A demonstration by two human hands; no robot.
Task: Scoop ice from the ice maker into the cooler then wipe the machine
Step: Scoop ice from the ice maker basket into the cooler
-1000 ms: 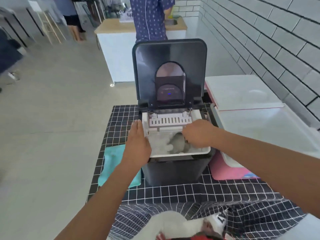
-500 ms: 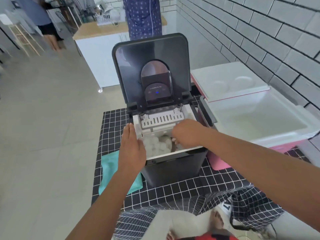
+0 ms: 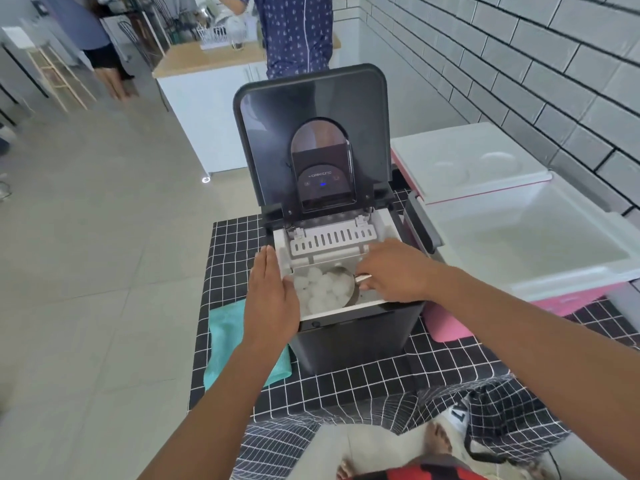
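A black ice maker (image 3: 349, 337) stands on a checked tablecloth with its lid (image 3: 311, 109) raised. Its white basket holds round pieces of ice (image 3: 317, 289). My right hand (image 3: 394, 271) is inside the basket, shut on the handle of a metal scoop (image 3: 344, 282) whose bowl sits among the ice. My left hand (image 3: 272, 296) lies flat with fingers together against the machine's left rim, holding nothing. To the right stands a pink cooler (image 3: 519, 244) with a white inside, its lid (image 3: 467, 161) swung open toward the back.
A teal cloth (image 3: 225, 341) lies on the tablecloth left of the machine, partly under my left arm. A tiled wall (image 3: 519, 64) runs along the right. Behind the machine a person stands at a white counter (image 3: 207, 81). Open floor lies to the left.
The camera view has shifted back and up. My right hand has turned the scoop deeper into the ice. My left hand stays on the machine's left rim.
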